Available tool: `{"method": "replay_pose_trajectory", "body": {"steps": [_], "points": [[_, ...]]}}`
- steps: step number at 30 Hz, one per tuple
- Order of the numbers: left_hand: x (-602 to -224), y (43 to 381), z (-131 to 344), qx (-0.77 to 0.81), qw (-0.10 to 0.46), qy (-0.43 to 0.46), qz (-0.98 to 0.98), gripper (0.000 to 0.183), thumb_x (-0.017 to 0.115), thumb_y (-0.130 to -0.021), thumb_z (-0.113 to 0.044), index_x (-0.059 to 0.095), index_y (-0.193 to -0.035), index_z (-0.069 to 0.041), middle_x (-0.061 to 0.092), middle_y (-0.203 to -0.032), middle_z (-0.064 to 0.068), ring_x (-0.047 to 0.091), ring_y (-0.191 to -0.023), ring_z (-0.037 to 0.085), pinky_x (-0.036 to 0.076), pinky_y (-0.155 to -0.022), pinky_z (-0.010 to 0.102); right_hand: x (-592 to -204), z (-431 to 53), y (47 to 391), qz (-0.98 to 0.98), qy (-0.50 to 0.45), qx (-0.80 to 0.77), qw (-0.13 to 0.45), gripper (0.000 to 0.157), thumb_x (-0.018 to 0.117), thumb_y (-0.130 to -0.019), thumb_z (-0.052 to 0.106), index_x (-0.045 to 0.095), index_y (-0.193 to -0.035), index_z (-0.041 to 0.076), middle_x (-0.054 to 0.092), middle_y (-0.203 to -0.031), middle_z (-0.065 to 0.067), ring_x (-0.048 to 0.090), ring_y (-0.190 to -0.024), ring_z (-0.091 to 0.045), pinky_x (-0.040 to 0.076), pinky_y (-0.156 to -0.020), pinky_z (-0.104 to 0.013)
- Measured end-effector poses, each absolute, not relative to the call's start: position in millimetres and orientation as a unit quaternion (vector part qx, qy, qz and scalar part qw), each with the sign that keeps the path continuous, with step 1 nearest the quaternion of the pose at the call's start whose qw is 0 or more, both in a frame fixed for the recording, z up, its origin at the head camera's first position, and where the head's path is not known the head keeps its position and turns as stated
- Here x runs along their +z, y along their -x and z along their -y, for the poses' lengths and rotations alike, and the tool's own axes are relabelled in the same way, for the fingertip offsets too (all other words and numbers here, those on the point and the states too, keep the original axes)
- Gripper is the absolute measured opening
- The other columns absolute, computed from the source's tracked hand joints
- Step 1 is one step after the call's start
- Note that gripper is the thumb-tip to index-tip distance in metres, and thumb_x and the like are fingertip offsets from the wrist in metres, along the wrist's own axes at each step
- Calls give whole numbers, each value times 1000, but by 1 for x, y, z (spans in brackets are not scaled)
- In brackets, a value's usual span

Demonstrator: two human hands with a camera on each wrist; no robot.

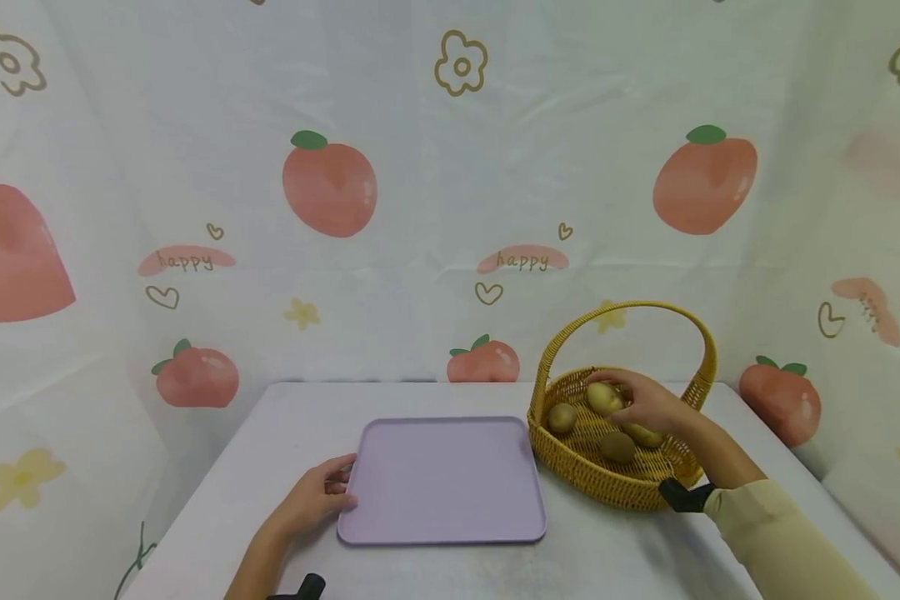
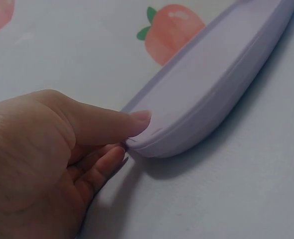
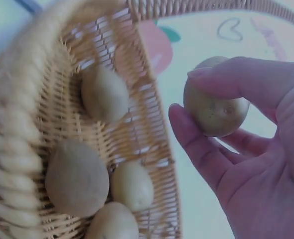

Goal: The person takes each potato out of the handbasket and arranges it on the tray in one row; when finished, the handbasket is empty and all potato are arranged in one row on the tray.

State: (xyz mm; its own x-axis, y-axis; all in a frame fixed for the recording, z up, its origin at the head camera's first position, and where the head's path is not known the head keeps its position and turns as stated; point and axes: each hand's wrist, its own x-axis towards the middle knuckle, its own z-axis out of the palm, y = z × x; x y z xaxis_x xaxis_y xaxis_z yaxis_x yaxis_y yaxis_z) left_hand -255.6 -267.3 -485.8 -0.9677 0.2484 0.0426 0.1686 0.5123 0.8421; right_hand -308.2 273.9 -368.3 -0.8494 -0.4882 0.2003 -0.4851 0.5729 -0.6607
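Observation:
My left hand (image 1: pixel 313 498) grips the left edge of a lilac rectangular tray (image 1: pixel 444 482). In the left wrist view the thumb lies over the rim of the tray (image 2: pixel 187 89), with the fingers below it. On the right, my right hand (image 1: pixel 648 403) holds a yellowish potato (image 1: pixel 603 399) above a woven basket (image 1: pixel 598 483). Thumb and fingers pinch this potato (image 3: pixel 216 112) in the right wrist view. Inside the basket lie brown kiwi-like fruits, one on the left (image 1: pixel 562 418) and one nearer the front (image 1: pixel 618 447), plus yellowish potatoes (image 1: pixel 644 436), partly hidden by my hand.
The basket's tall arched handle (image 1: pixel 630 305) rises over the right hand. Both tray and basket stand on a white table (image 1: pixel 300 417), the basket close to the tray's right side. A fruit-printed curtain (image 1: pixel 420 167) hangs behind the table.

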Motion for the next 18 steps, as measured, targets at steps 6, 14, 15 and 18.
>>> {"method": "replay_pose_trajectory", "body": {"steps": [6,14,15,18], "points": [[-486,256,266,478,38,-120,-869,70,78,-77,-4,45,-137,12,60,-108,15,61,-96,26,52,-80,27,-362,-263,293,-883,265,-385,-33,63,77,-79,4,50,-136,-1,51,-133,-23,59,-102,-33,51,-77,-33],[-485,255,266,483,41,-116,-867,71,78,-76,-3,45,-137,11,59,-107,15,59,-94,24,51,-78,26,-348,-230,279,-873,266,-401,-79,62,80,-79,12,56,-136,8,59,-124,-10,59,-94,-26,53,-75,-31],[-485,255,266,484,41,-117,-866,71,78,-76,-3,45,-137,12,59,-108,15,59,-95,25,51,-78,26,-347,-225,279,-869,272,-405,-79,62,80,-78,12,56,-135,8,60,-120,-9,58,-90,-24,53,-72,-30],[-485,255,267,481,44,-115,-868,72,79,-75,-5,45,-137,11,60,-109,15,60,-96,25,51,-79,27,-343,-208,280,-866,284,-404,-77,61,82,-77,15,58,-133,9,62,-111,-7,56,-82,-21,52,-67,-29]]}}
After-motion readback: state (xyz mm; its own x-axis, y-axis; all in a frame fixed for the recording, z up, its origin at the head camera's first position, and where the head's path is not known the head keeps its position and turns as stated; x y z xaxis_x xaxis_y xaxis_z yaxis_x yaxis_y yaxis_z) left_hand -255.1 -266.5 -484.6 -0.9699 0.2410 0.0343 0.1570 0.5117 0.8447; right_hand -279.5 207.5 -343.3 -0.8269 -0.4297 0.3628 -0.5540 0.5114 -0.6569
